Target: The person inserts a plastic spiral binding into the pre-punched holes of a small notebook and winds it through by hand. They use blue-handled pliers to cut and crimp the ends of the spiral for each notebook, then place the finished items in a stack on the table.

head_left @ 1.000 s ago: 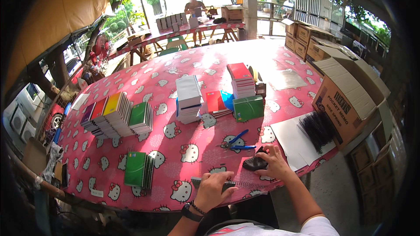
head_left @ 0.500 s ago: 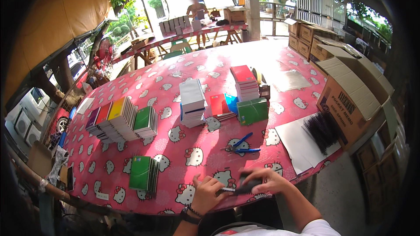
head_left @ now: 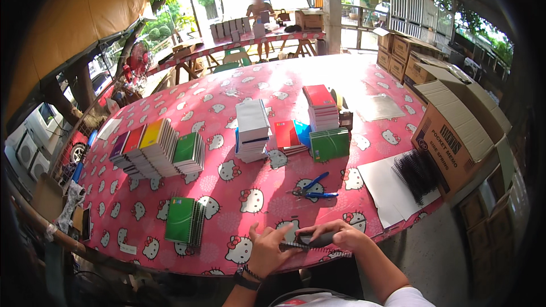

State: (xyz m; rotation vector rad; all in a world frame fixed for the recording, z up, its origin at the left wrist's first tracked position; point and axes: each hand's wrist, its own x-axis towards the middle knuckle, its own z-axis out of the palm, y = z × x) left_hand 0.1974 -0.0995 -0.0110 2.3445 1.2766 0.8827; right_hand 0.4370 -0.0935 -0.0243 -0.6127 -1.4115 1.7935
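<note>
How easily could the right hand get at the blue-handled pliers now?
Probably yes: only tablecloth lies between the right hand and the pliers, though it may first need to release the dark object.

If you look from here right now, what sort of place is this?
Probably an open-sided, roofed workshop for stationery: notebook stacks and black spiral coils sit on the large pink-covered table, with cardboard boxes beside it.
</note>
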